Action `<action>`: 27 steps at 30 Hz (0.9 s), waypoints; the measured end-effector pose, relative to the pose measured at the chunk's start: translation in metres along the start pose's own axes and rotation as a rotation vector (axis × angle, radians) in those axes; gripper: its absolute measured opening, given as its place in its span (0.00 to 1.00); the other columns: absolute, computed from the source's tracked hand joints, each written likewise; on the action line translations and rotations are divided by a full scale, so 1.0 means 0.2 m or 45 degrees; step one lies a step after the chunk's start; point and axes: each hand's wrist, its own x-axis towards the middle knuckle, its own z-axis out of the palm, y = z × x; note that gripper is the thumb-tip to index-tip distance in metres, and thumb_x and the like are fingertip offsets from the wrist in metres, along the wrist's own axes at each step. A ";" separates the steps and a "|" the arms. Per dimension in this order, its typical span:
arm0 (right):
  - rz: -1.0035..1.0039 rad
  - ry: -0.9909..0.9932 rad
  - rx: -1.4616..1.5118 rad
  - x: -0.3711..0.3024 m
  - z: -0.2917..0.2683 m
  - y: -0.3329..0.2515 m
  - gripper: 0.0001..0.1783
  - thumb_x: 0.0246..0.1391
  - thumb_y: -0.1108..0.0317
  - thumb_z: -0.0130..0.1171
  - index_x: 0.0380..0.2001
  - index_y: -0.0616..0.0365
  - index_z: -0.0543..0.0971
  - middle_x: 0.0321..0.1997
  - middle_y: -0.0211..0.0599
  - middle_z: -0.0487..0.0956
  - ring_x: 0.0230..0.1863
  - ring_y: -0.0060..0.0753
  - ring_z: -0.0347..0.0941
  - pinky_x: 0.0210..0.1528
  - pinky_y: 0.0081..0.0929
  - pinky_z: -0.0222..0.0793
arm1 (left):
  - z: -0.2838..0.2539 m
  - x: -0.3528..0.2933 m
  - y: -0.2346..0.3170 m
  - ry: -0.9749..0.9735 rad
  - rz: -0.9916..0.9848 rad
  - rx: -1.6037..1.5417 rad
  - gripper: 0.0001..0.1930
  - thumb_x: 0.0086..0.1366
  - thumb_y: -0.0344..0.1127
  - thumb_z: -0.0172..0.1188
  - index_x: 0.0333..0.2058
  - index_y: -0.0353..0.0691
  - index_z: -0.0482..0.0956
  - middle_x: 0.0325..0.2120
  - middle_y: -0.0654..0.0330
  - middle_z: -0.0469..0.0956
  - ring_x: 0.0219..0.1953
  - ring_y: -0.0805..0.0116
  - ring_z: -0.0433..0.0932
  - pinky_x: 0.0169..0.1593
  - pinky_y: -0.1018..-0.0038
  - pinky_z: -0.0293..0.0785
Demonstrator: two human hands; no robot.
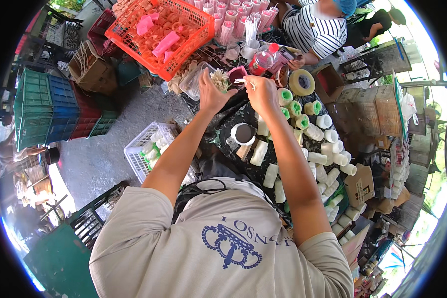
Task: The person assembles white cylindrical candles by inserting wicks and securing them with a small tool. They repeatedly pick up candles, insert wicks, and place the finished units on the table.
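My left hand (212,94) is open, fingers spread, over the edge of a clear plastic tub (188,84). Beside its fingers is a bunch of cream-coloured strands (219,78). My right hand (261,94) is closed on a few thin white strands (240,80), whose ends poke out to the left; their exact kind is too small to tell. Just beyond the hands is a dark pink-red container (237,73). Closer to me, a white cup with a dark top or content (244,133) stands on the black table. White cylinders (259,153) lie right of it, some with green centres (295,107).
An orange crate (203,37) of pink and orange pieces sits at the far left, beside pink-and-white tubes (227,31). A red-capped bottle (264,59) and tape roll (301,82) are beyond my right hand. A person in stripes (313,32) sits opposite. A white basket (139,156) stands left.
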 end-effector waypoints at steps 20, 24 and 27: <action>-0.056 -0.056 -0.033 0.07 0.33 0.11 0.04 0.58 0.74 0.62 0.36 0.60 0.84 0.37 0.53 0.84 0.43 0.61 0.81 0.45 0.50 0.76 | 0.11 0.15 -0.13 0.153 -0.015 -0.329 0.13 0.73 0.36 0.62 0.52 0.37 0.76 0.39 0.43 0.84 0.42 0.43 0.85 0.46 0.58 0.77; 0.001 -0.230 -0.146 0.10 0.42 0.14 0.07 0.57 0.74 0.60 0.37 0.60 0.86 0.40 0.52 0.85 0.44 0.60 0.82 0.47 0.48 0.79 | 0.12 0.14 -0.13 0.130 -0.016 -0.347 0.14 0.73 0.36 0.61 0.52 0.38 0.76 0.40 0.43 0.84 0.42 0.44 0.84 0.46 0.58 0.77; -0.013 -0.451 -0.291 0.13 0.47 0.16 0.09 0.57 0.75 0.61 0.39 0.59 0.87 0.41 0.53 0.86 0.45 0.61 0.83 0.47 0.50 0.79 | 0.13 0.16 -0.15 0.107 0.020 -0.345 0.14 0.73 0.35 0.61 0.53 0.38 0.75 0.40 0.45 0.84 0.41 0.46 0.84 0.46 0.59 0.77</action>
